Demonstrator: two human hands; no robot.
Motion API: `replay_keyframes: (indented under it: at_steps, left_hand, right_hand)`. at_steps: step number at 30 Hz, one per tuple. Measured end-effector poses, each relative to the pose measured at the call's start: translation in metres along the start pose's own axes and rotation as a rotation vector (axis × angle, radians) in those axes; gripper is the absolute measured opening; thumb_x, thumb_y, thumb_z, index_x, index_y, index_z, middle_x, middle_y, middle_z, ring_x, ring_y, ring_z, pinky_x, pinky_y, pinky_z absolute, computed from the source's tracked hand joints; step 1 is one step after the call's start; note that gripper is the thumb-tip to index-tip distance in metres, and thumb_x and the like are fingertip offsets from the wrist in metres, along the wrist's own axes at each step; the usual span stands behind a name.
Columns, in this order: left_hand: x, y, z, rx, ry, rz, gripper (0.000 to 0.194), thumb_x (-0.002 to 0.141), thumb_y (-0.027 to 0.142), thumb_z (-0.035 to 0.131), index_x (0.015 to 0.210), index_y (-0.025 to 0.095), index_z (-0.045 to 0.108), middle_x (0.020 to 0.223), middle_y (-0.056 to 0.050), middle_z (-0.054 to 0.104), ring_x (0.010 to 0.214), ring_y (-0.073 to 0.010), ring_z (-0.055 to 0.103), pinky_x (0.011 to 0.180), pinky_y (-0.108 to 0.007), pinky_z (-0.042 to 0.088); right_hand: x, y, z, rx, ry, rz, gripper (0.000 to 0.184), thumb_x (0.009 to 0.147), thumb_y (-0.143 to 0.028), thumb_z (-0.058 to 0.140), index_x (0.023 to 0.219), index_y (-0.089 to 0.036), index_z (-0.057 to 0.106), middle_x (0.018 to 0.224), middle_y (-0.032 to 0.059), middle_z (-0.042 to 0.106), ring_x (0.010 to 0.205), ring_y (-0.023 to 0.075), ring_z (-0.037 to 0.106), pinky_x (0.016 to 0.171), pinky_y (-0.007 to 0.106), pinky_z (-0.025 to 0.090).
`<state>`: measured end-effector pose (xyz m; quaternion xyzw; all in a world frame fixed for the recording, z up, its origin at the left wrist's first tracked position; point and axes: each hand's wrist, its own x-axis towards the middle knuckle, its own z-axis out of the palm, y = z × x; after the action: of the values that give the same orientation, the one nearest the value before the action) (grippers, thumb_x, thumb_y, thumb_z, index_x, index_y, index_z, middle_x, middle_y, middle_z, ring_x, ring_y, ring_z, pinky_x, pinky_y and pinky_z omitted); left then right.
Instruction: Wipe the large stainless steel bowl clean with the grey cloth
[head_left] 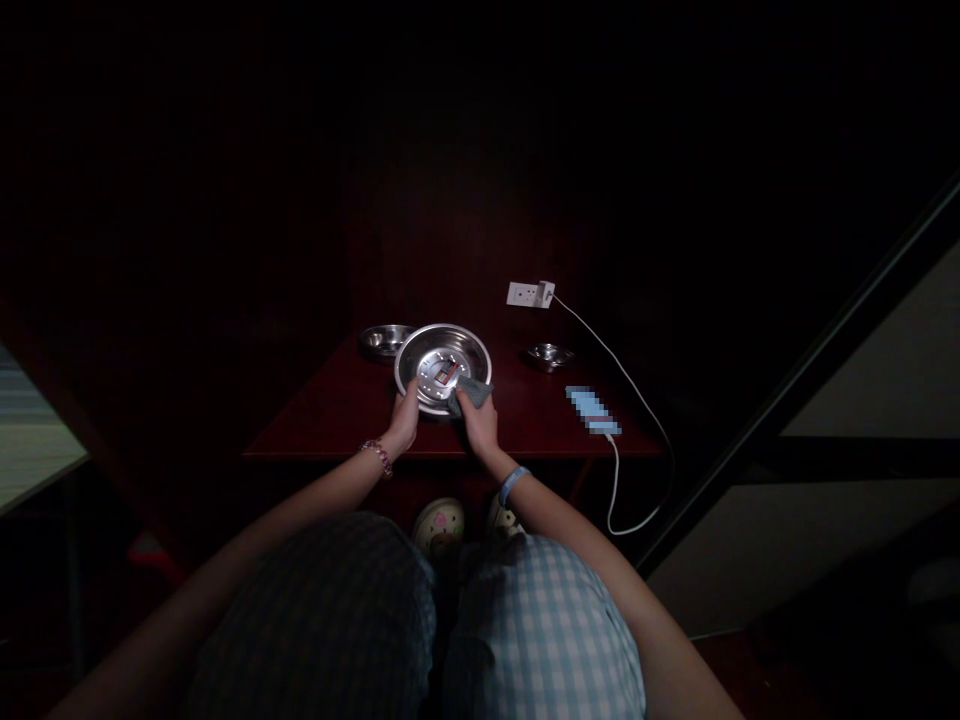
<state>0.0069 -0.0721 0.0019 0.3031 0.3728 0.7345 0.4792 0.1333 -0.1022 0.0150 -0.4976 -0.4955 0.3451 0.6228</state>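
Observation:
A shiny metal basin point(469, 350) with a small printed label on its inside bottom is tilted toward me above the dark red table point(330, 425). My left hand point(405, 415) grips its near-left rim, thumb inside and the other fingers hidden behind. At the near-right rim, my right hand point(480, 420) is closed on a grey cloth point(472, 392), pressing it over the edge with the thumb. Part of the cloth lies inside the basin wall.
Behind the basin at left stands another metal basin point(380, 340), partly covered. A small metal bowl point(551, 356) sits at right. Nearer lies a blurred-out phone point(592, 410), its white cable point(634, 375) running to a charger in the wall socket point(523, 294) and hanging past the table edge.

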Motion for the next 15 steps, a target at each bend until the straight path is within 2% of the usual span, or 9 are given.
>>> replay_keyframes:
  at_steps: [4, 7, 11, 15]
  left_hand:
    - [-0.002, 0.0, -0.001, 0.017, -0.121, 0.016, 0.035, 0.081, 0.037, 0.066, 0.109, 0.016, 0.068, 0.117, -0.008, 0.073, 0.117, -0.0214, 0.064, 0.107, -0.035, 0.043]
    - [-0.006, 0.001, -0.001, 0.063, -0.201, 0.038, 0.042, 0.072, 0.035, 0.074, 0.11, 0.015, 0.069, 0.116, -0.009, 0.074, 0.117, -0.0237, 0.064, 0.109, -0.038, 0.041]
    - [-0.01, 0.001, 0.0, 0.181, -0.228, 0.033, 0.043, 0.064, 0.028, 0.078, 0.104, 0.015, 0.071, 0.111, -0.009, 0.076, 0.115, -0.0252, 0.065, 0.109, -0.04, 0.04]
    - [-0.01, 0.0, 0.001, 0.212, -0.228, 0.052, 0.032, 0.061, 0.024, 0.075, 0.092, 0.015, 0.072, 0.105, -0.008, 0.077, 0.113, -0.0264, 0.065, 0.107, -0.04, 0.042]
  right_hand:
    - [0.003, 0.002, 0.0, -0.065, 0.026, 0.012, 0.047, 0.075, -0.041, 0.072, 0.116, -0.019, 0.064, 0.111, 0.0062, 0.075, 0.102, 0.021, 0.069, 0.093, 0.031, 0.05]
    - [0.006, 0.003, -0.001, -0.111, 0.035, 0.019, 0.039, 0.078, -0.039, 0.069, 0.111, -0.018, 0.068, 0.109, 0.0077, 0.076, 0.102, 0.0219, 0.07, 0.091, 0.03, 0.051]
    - [0.009, 0.002, -0.006, -0.153, 0.012, 0.047, 0.032, 0.081, -0.04, 0.065, 0.098, -0.015, 0.074, 0.103, 0.0099, 0.077, 0.101, 0.0252, 0.072, 0.089, 0.031, 0.053]
    - [0.01, 0.003, -0.01, -0.173, 0.03, 0.077, 0.033, 0.08, -0.042, 0.066, 0.093, -0.014, 0.077, 0.1, 0.0119, 0.078, 0.1, 0.0269, 0.072, 0.086, 0.031, 0.053]
